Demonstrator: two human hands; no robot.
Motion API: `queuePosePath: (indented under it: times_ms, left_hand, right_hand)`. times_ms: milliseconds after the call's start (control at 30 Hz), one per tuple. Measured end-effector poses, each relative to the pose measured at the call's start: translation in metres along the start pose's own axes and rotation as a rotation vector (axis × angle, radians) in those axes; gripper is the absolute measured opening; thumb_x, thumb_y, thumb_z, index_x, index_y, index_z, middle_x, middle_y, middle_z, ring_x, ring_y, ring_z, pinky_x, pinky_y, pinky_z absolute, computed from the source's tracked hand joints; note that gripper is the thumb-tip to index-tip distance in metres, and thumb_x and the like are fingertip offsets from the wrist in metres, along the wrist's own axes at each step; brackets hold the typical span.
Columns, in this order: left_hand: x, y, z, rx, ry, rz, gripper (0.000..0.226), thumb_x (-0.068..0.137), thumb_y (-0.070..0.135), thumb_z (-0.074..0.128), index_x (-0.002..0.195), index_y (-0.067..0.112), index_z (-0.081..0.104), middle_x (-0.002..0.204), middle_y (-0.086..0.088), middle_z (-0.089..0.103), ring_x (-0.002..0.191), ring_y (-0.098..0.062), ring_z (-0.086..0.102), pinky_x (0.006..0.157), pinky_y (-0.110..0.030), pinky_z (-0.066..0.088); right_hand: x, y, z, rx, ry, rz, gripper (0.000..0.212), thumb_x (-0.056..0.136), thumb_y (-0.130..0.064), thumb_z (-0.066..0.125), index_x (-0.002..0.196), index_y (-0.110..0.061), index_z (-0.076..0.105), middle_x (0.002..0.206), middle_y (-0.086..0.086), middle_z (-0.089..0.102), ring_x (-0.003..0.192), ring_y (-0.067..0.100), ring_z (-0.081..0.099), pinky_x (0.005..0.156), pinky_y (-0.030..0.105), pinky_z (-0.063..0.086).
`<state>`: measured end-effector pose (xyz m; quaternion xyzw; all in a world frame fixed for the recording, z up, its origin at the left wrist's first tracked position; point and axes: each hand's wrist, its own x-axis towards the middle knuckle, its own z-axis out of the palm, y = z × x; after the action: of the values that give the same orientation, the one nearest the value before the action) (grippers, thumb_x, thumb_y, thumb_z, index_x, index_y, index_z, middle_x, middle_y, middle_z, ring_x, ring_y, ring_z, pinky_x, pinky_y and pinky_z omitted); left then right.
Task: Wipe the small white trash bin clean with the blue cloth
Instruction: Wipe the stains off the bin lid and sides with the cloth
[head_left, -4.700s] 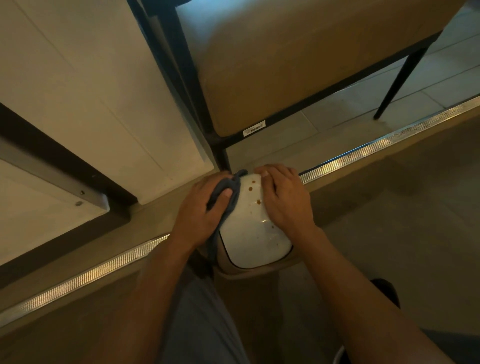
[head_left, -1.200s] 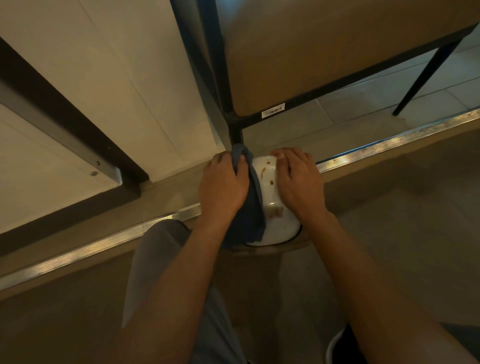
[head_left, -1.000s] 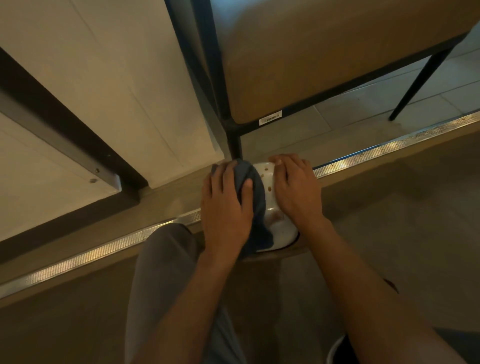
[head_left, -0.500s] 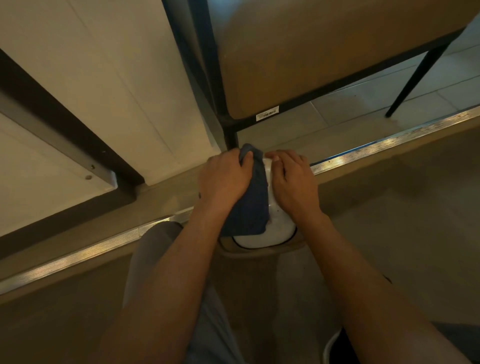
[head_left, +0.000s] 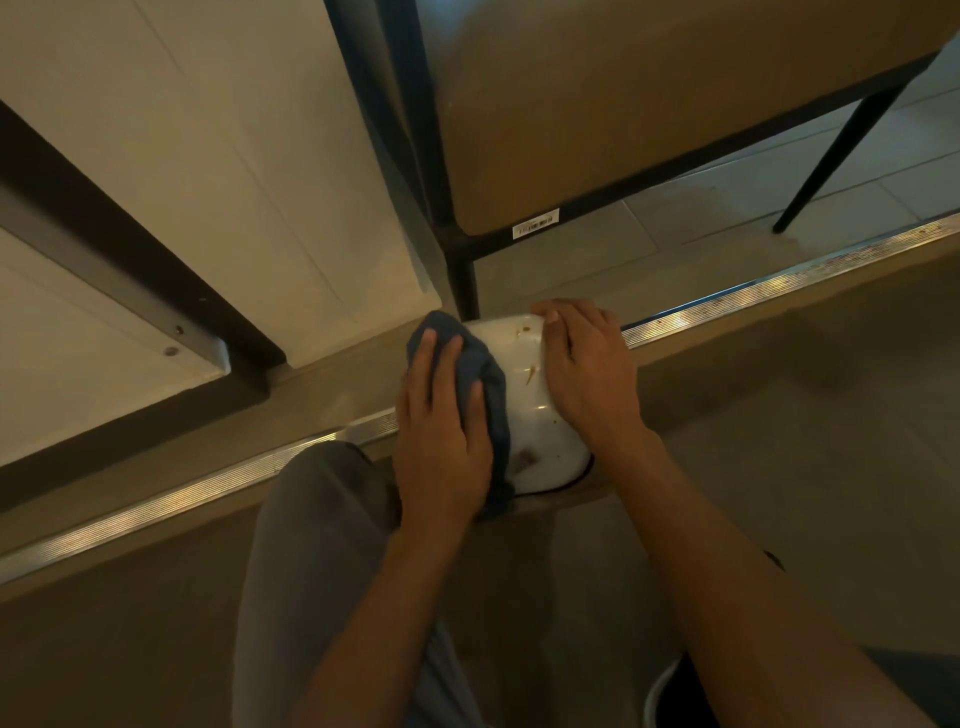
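Note:
The small white trash bin (head_left: 530, 415) stands on the floor by a metal threshold strip, seen from above, its lid spotted with brown stains. My left hand (head_left: 441, 431) lies flat on the blue cloth (head_left: 491, 384) and presses it on the lid's left side. The cloth covers that side and hangs over the near edge. My right hand (head_left: 587, 374) rests on the lid's right side, fingers curled over its far edge, steadying the bin.
A chair with a tan seat (head_left: 649, 104) and black metal legs (head_left: 465, 280) stands just behind the bin. A white panel with a dark frame (head_left: 208, 182) is at the left. The metal strip (head_left: 779, 291) crosses the floor. My grey-trousered knee (head_left: 322, 519) is below the left hand.
My left hand has opened out flat on the cloth and slid toward me along the lid's left side. More of the stained lid shows. The right hand has kept its place.

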<state>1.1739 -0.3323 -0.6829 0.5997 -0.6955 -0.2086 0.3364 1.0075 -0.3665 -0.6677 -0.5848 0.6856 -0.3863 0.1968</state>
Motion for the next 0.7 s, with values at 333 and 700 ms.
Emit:
queuePosePath:
  times_ms: [333, 700]
  left_hand:
    - [0.004, 0.0, -0.003, -0.136, 0.026, -0.184, 0.056, 0.104, 0.055, 0.034, 0.154, 0.03, 0.027, 0.152, -0.001, 0.042, 0.136, -0.019, 0.047, 0.111, -0.037, 0.041]
    - [0.023, -0.002, -0.012, -0.159, 0.017, -0.127, 0.049, 0.107, 0.043, 0.038, 0.148, 0.016, 0.041, 0.142, -0.004, 0.052, 0.122, -0.008, 0.05, 0.101, -0.019, 0.04]
  right_hand:
    - [0.001, -0.001, 0.001, -0.005, 0.033, 0.005, 0.038, 0.102, -0.033, 0.033, 0.121, -0.019, 0.063, 0.123, 0.0, 0.061, 0.115, 0.016, 0.05, 0.094, 0.034, 0.045]
    - [0.001, 0.003, 0.001, 0.0, -0.006, -0.017, 0.034, 0.104, -0.029, 0.036, 0.121, -0.017, 0.063, 0.124, 0.003, 0.061, 0.117, 0.02, 0.051, 0.095, 0.035, 0.043]
